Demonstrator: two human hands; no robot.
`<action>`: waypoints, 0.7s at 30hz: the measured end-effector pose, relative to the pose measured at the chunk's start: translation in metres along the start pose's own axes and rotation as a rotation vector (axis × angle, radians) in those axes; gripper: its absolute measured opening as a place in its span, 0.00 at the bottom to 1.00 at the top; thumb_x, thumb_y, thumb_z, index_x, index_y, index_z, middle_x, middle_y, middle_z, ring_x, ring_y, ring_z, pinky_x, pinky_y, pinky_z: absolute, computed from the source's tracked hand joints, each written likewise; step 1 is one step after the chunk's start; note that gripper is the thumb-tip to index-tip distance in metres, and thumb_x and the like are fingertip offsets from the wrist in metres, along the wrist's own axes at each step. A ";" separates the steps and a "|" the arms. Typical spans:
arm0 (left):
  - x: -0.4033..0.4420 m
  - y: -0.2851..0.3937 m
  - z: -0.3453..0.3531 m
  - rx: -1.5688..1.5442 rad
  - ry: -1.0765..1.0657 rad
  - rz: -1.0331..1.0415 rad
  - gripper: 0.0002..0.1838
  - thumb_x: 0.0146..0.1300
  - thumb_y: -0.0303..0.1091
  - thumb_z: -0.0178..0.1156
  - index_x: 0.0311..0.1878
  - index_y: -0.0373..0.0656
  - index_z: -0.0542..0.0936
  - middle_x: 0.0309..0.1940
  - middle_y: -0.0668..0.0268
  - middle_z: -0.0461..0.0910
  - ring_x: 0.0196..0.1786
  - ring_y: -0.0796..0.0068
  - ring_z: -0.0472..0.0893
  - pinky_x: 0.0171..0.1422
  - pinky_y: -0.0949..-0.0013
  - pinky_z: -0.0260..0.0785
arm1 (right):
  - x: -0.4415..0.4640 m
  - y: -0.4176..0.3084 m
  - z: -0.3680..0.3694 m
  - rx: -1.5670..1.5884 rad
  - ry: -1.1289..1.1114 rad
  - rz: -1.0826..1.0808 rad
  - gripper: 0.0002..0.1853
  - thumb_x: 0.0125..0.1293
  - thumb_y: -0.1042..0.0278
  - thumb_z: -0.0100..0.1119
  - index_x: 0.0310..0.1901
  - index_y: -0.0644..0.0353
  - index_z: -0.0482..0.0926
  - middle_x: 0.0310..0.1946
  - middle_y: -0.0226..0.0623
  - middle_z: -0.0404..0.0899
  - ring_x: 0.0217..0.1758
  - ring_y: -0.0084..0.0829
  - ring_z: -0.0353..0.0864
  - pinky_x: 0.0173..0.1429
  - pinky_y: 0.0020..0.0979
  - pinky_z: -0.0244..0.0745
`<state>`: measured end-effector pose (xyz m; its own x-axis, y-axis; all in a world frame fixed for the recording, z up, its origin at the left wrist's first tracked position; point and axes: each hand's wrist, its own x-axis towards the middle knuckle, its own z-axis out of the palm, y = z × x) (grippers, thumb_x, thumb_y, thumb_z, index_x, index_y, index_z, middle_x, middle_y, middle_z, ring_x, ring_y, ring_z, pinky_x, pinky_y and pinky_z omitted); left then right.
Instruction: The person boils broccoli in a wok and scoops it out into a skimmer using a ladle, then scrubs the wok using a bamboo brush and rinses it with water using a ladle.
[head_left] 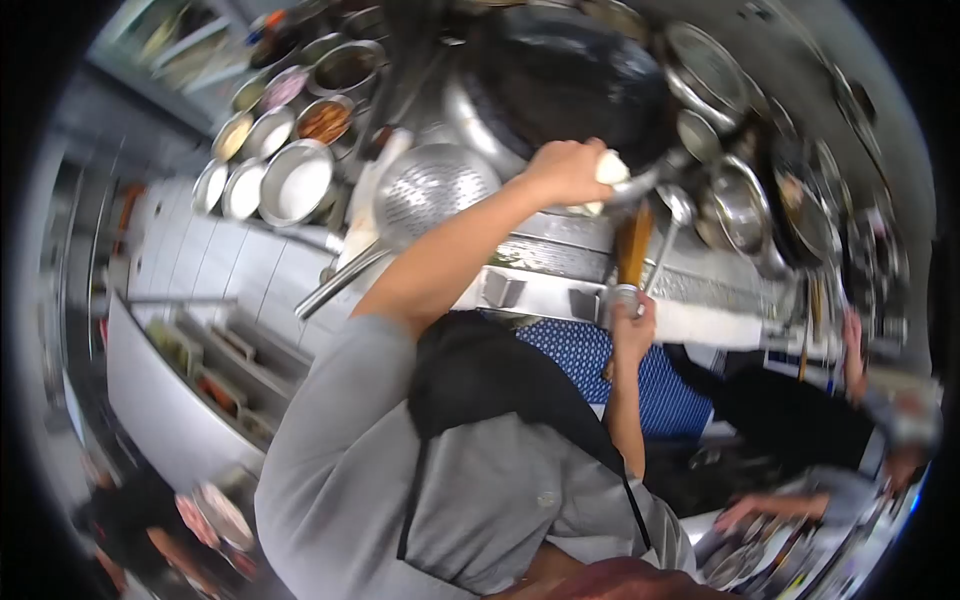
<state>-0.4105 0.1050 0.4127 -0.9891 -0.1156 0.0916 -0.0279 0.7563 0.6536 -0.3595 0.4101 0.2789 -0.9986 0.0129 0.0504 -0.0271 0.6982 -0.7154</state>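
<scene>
My left hand (568,172) is closed on a white cloth (611,168) at the near rim of a large dark wok (570,85). Lower and to the right, my right hand (632,325) grips a tan, brush-like tool (632,245) by its metal-banded end; the tool points toward the wok. A ladle (677,205) lies beside it, its handle reaching down close to my right hand. Left of the wok, under my left forearm, is a perforated strainer (432,190) with a long metal handle.
Metal containers (298,182) of ingredients stand at the upper left. Bowls and pans (740,205) crowd the right side. A white-sided unit with compartments (170,385) is at the lower left. People are at the lower left (130,520) and right (800,415).
</scene>
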 end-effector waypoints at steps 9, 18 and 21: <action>-0.051 -0.020 0.039 0.110 0.293 0.334 0.24 0.46 0.43 0.72 0.41 0.40 0.74 0.31 0.52 0.83 0.38 0.49 0.82 0.50 0.53 0.67 | -0.028 0.069 -0.025 -0.144 -0.084 0.159 0.25 0.59 0.73 0.62 0.60 0.59 0.73 0.37 0.57 0.81 0.43 0.47 0.82 0.48 0.44 0.76; -0.085 -0.023 0.062 0.155 0.237 0.362 0.24 0.45 0.42 0.74 0.41 0.42 0.73 0.29 0.54 0.81 0.37 0.50 0.81 0.49 0.54 0.66 | -0.042 -0.014 -0.063 0.691 -0.238 0.519 0.16 0.69 0.72 0.55 0.58 0.60 0.75 0.19 0.28 0.70 0.11 0.20 0.65 0.12 0.26 0.61; -0.083 -0.015 0.059 0.116 0.334 0.395 0.27 0.41 0.43 0.75 0.41 0.41 0.73 0.27 0.55 0.81 0.34 0.53 0.81 0.49 0.57 0.65 | -0.044 -0.011 -0.064 0.760 -0.237 0.498 0.10 0.70 0.72 0.54 0.51 0.60 0.76 0.17 0.27 0.68 0.10 0.19 0.64 0.10 0.25 0.60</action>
<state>-0.3368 0.1412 0.3512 -0.8280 0.0079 0.5607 0.3031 0.8476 0.4355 -0.3120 0.4474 0.3295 -0.8838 -0.0200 -0.4674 0.4676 -0.0039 -0.8839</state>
